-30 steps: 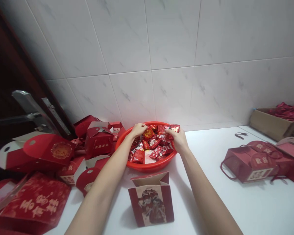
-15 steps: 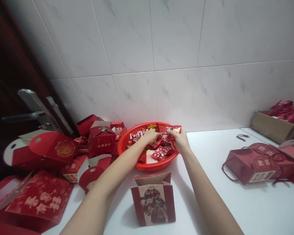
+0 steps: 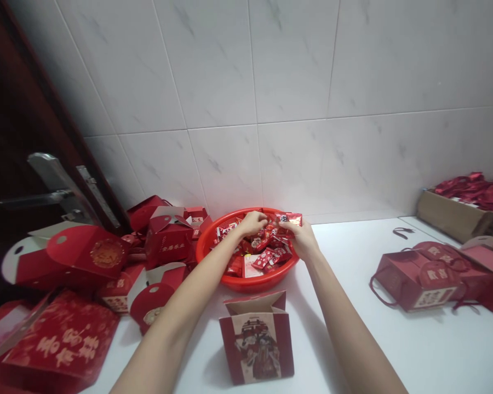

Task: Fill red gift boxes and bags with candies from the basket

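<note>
White table (image 3: 439, 350): on it, a red basket (image 3: 248, 283) of wrapped packets (image 3: 267, 258). In front stands an open-topped red box (image 3: 258, 350). Over the basket, your left hand (image 3: 252, 223) curls, whether gripping anything I cannot tell; your right hand (image 3: 304, 239), near the right rim, pinches a shiny red packet (image 3: 294, 219)

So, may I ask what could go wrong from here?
The packet in the right hand is near the basket's rim, so it might slip onto the table. The open box stands just in front of the basket; a returning hand could perhaps tip it.
</note>
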Motion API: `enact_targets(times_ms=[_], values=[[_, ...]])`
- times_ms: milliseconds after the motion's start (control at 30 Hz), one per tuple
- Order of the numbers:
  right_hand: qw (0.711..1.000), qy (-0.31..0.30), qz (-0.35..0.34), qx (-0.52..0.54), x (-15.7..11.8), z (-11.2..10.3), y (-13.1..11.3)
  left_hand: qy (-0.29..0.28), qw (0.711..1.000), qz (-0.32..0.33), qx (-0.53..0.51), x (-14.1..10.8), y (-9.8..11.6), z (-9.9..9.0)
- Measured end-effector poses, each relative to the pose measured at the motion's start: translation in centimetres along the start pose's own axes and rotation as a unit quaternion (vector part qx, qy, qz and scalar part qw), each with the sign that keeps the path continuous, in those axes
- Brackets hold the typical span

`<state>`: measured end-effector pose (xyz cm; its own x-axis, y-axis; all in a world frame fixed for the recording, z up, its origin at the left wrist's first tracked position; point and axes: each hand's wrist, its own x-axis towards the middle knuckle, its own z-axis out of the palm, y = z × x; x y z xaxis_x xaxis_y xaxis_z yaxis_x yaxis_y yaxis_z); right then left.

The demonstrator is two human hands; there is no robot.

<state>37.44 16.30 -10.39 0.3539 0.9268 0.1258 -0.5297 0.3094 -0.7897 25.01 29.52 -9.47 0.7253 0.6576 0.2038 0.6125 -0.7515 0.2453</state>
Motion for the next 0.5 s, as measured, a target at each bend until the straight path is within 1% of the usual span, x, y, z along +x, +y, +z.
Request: enact_targets(times_ms=[33,67,100,133,200,233,267,300,367,433,500], values=[[1.000,-0.005,0.006,0.005,0.0,-0.1,-0.1,0.016,0.999,0.008,-0.043,-0.1,-0.2,-0.6],[1.000,-0.010,0.011,0.009,0.1,-0.1,-0.2,0.035,0.993,0.018,-0.109,-0.3,-0.3,-1.2],[1.000,-0.017,0.015,0.013,0.1,-0.1,-0.3,0.055,0.979,0.029,-0.193,-0.7,-0.3,-1.7],[0.999,-0.026,0.018,0.015,0.0,-0.1,-0.5,0.075,0.955,0.036,-0.286,-1.2,-0.3,-2.1],[0.999,-0.048,0.017,0.019,-0.2,0.3,-0.9,0.107,0.892,0.035,-0.438,-2.5,0.2,-2.7],[0.998,-0.064,0.018,0.020,-0.5,0.5,-1.1,0.114,0.871,0.028,-0.477,-3.2,0.5,-2.8],[0.996,-0.080,0.019,0.020,-0.7,0.8,-1.3,0.119,0.858,0.021,-0.500,-3.9,1.0,-2.9],[0.995,-0.093,0.021,0.017,-1.0,1.1,-1.5,0.124,0.850,0.016,-0.512,-4.6,1.5,-2.9],[0.994,-0.103,0.021,-0.001,-1.5,1.7,-1.7,0.132,0.847,0.021,-0.514,-5.6,2.5,-3.0],[0.996,-0.087,0.008,-0.031,-2.0,2.2,-1.7,0.128,0.856,0.036,-0.499,-6.4,3.4,-3.3],[0.996,-0.065,-0.017,-0.063,-2.2,2.4,-1.7,0.111,0.867,0.051,-0.483,-7.0,4.0,-3.6]])
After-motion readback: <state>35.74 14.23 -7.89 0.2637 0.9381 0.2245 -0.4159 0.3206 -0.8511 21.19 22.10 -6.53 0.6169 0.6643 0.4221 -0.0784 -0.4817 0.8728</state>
